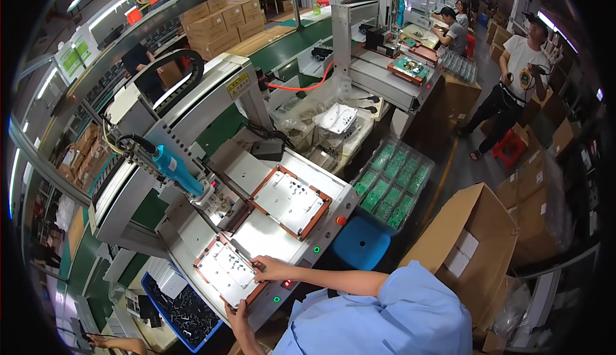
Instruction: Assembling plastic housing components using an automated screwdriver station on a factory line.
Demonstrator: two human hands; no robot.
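Observation:
A white flat panel [224, 271] with small dark parts lies in an orange-brown framed fixture on the near left of the machine bed. My right hand [271, 269] is closed at the panel's right edge, fingertips curled over it. At the front corner of the same panel my left hand [240, 321] grips with thumb and fingers, partly below the edge. A second white panel [292, 202] sits in a like fixture [326, 196] farther right. Above and between them hangs a blue screwdriver head [176, 170] on the machine's gantry.
A blue bin [199, 345] of black parts stands left of my left hand. To the right are a blue stool [361, 242], trays of green circuit boards [394, 181] and an open carton [494, 226]. A person [520, 79] stands at the far right; another person's hand [115, 342] shows lower left.

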